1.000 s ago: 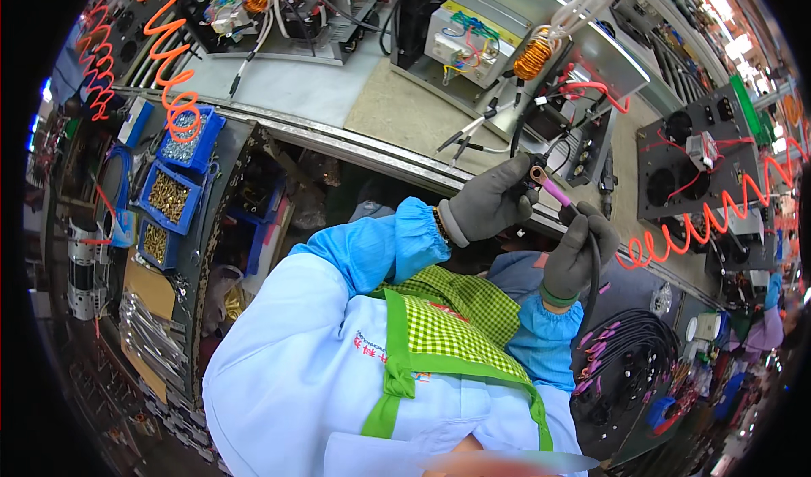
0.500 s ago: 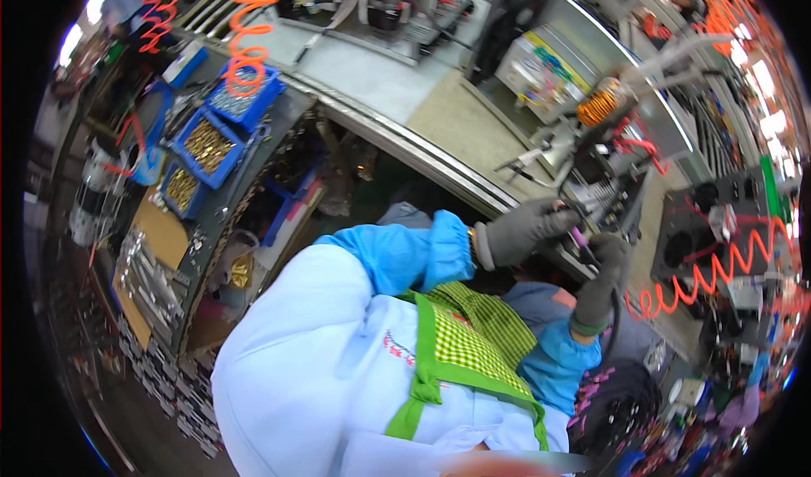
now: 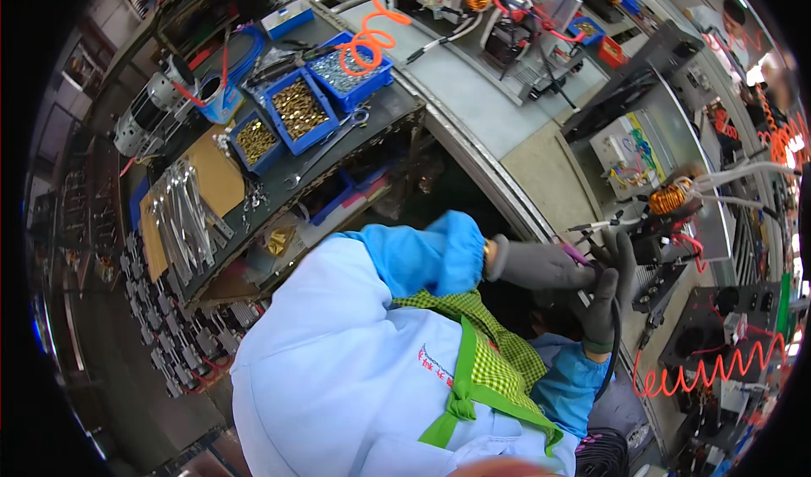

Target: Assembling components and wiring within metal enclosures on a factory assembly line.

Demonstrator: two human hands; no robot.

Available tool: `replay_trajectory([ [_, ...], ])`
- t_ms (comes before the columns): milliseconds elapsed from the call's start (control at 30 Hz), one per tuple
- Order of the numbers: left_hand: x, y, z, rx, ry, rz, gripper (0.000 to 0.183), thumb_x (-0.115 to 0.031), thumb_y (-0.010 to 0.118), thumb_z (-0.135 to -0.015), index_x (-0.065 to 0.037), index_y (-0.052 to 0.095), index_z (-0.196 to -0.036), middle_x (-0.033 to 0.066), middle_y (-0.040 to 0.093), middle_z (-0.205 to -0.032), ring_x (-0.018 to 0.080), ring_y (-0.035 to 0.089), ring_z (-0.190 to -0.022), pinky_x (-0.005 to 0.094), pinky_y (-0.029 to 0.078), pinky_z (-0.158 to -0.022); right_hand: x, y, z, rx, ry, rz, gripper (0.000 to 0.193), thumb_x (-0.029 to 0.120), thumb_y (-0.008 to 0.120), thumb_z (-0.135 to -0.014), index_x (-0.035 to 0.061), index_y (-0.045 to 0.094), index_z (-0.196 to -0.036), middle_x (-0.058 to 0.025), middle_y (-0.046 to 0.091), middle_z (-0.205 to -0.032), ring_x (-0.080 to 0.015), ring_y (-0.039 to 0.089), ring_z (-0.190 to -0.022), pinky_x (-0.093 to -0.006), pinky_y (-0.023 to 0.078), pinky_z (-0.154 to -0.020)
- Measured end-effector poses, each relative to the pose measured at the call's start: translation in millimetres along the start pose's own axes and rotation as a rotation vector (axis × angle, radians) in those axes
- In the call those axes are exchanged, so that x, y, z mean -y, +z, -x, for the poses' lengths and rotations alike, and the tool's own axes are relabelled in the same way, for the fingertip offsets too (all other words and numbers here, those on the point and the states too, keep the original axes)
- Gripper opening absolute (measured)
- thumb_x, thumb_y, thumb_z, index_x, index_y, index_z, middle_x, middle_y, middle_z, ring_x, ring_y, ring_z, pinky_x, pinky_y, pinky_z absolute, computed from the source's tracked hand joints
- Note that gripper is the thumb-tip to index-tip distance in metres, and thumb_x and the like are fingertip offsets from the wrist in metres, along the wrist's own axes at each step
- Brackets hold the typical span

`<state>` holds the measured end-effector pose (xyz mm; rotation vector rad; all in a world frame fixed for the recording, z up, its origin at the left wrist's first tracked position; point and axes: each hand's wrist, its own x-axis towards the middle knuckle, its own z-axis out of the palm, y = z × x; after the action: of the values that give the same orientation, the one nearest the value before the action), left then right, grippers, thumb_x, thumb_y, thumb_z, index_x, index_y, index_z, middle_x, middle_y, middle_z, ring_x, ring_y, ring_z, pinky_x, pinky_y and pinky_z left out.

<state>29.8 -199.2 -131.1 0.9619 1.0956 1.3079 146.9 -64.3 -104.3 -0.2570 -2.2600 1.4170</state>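
Both my hands wear grey gloves and meet at the front edge of the bench. My left hand (image 3: pixel 536 264) reaches in from the left, its fingers pressed together on the end of a black cable (image 3: pixel 615 333). A purple sleeve (image 3: pixel 577 255) on that end sticks out above the fingers. My right hand (image 3: pixel 604 304) is upright against the left fingertips and grips the same cable, which runs down past my wrist. Some fingertips overlap and hide the cable between the gloves. Just beyond stands a metal-cased unit with a copper-wound coil (image 3: pixel 670 198) and thick white leads.
At left, a side bench carries blue bins of brass fittings (image 3: pixel 300 112), a wrench (image 3: pixel 329 147) and flat metal strips (image 3: pixel 186 219). Orange coiled hoses (image 3: pixel 710 371) hang at right and overhead. A black cable bundle (image 3: pixel 601 453) lies by my right side. Another person (image 3: pixel 722 33) is at far right.
My view has shifted, so the side bench shows more fully. My hands have come closer together, the left fingers now straighter and touching the right hand. The purple-sleeved cable end stays between them.
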Motion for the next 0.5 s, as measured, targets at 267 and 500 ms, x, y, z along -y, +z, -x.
replay_trajectory([
  [267, -18.0, -180.3, 253.6, -1.602, 0.159, -0.852, 0.031, -0.029, 0.059, -0.089, -0.005, 0.059, -0.109, 0.0166, 0.066, -0.092, 0.0277, 0.066, -0.087, 0.0349, 0.051, -0.076, 17.3, -108.9, 5.9, -0.561, -0.139, 0.161, 0.052, 0.045, 0.039, -0.097, -0.0025, 0.053, -0.113, -0.0042, 0.055, -0.081, -0.0104, 0.044, -0.065, -0.0229, 0.034, -0.057],
  [500, 19.8, -294.3, 436.2, -1.861, -0.622, -1.162, 0.031, -0.027, 0.054, -0.089, -0.006, 0.061, -0.111, 0.0166, 0.066, -0.098, 0.0318, 0.063, -0.092, 0.0358, 0.048, -0.08, 48.1, -118.4, 19.8, -0.677, -0.176, 0.025, 0.044, 0.038, 0.037, -0.099, 0.0018, 0.054, -0.117, 0.0015, 0.038, -0.07, -0.0106, 0.044, -0.068, -0.0249, 0.038, -0.059],
])
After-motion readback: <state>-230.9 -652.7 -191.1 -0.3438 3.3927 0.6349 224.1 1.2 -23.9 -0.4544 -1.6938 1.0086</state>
